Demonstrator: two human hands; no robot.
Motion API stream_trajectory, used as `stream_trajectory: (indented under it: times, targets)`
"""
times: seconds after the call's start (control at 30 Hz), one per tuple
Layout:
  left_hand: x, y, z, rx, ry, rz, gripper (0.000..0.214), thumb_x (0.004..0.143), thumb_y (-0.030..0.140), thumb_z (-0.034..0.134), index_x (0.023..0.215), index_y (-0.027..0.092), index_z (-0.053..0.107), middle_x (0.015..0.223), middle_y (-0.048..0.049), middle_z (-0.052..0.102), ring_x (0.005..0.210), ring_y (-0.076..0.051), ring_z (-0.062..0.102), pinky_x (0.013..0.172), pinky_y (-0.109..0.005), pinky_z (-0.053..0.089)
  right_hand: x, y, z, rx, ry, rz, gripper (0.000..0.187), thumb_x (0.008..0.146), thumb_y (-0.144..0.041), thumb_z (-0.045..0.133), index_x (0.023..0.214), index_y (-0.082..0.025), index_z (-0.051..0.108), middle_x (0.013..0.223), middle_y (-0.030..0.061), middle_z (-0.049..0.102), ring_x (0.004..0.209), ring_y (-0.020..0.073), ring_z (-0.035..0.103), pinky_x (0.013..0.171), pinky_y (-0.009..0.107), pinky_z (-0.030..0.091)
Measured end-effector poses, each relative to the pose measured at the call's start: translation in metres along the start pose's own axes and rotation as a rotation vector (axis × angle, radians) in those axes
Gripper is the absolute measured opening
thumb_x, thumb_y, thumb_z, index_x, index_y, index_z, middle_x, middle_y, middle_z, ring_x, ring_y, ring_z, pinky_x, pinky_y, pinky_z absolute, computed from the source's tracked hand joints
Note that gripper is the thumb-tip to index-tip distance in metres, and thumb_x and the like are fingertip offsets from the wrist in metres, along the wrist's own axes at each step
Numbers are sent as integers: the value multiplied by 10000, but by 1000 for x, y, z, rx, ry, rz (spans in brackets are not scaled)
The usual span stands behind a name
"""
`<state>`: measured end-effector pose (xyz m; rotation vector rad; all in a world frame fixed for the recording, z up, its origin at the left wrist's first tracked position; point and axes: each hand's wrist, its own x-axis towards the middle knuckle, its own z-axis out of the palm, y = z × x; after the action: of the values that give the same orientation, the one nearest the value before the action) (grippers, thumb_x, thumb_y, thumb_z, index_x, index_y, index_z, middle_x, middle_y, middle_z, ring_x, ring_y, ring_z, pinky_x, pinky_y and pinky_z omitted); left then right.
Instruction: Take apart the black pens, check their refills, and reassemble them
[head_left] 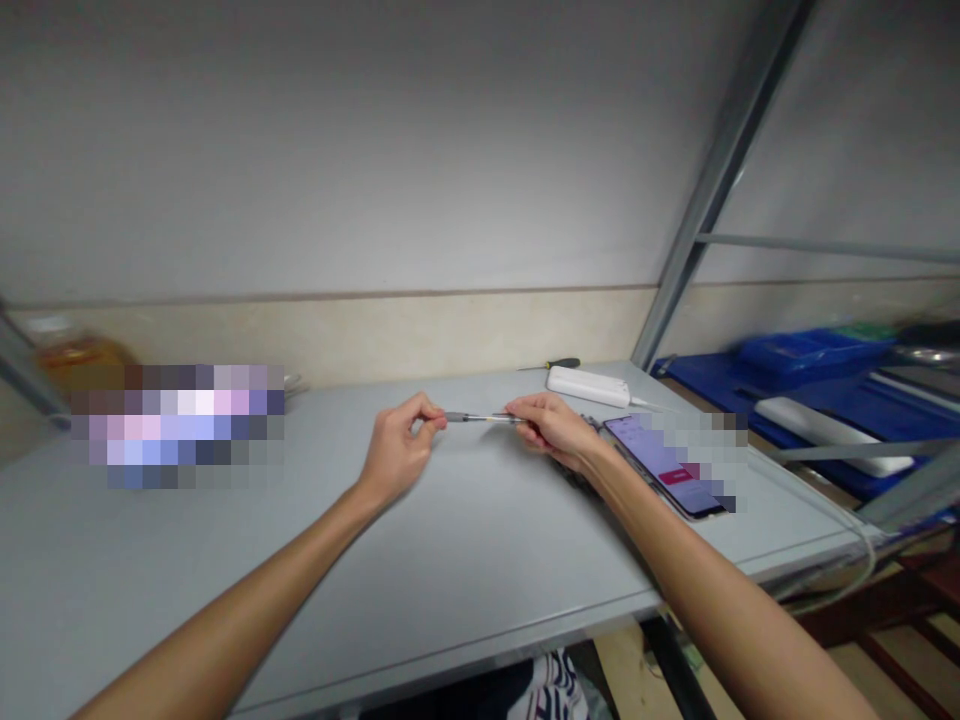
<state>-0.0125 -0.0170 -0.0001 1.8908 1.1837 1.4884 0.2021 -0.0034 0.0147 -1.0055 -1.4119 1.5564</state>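
Observation:
My left hand pinches the grey end of a slim pen between thumb and fingertips. My right hand grips the pen's other end, a darker, partly clear section mostly covered by the fingers. Between the hands a thin, light-coloured length like a refill shows; whether the two sections are joined cannot be made out. The pen is level, just above the grey desk. Some dark items lie behind my right wrist, largely hidden by it.
A lit phone lies right of my right forearm. Behind it are a white power strip with a cable and a yellow-and-black screwdriver. A blurred-out bright object stands at left. A metal post rises at the right.

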Motion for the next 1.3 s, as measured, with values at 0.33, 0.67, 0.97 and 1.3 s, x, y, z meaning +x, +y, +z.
stream_trajectory:
  times: [0.33, 0.67, 0.97, 1.3]
  targets:
    - [7, -9, -2, -217, -58, -130, 153, 715, 288, 595, 675, 178, 494, 607, 5, 600, 591, -113, 534, 594, -224, 376, -4, -8, 3, -121, 113, -224, 375, 626, -401, 705, 871, -134, 608, 578, -11, 589, 458, 74, 495, 414, 188, 343]
    - [4, -2, -5, -2, 13, 7, 81, 721, 207, 567, 651, 185, 533, 683, -24, 636, 685, -158, 587, 673, -266, 423, -6, -5, 2, -402, 80, -173, 377, 796, -490, 505, 628, -153, 524, 380, -66, 418, 334, 49, 337, 356, 180, 233]
    - [-1, 2, -10, 357, -29, 735, 206, 780, 5, 424, 721, 175, 525, 722, -35, 618, 721, -139, 519, 664, -272, 459, -2, -4, -12, 131, -197, 206, 353, 779, -396, 571, 559, -163, 425, 337, -113, 253, 286, 15, 180, 305, 152, 111]
    - [-2, 2, -7, 548, -181, 890, 180, 795, 91, 491, 954, 168, 529, 914, -82, 633, 853, -174, 542, 760, -332, 481, 2, -5, -6, 142, 174, -12, 266, 756, -361, 613, 648, -124, 560, 513, 3, 557, 426, 69, 477, 355, 156, 300]
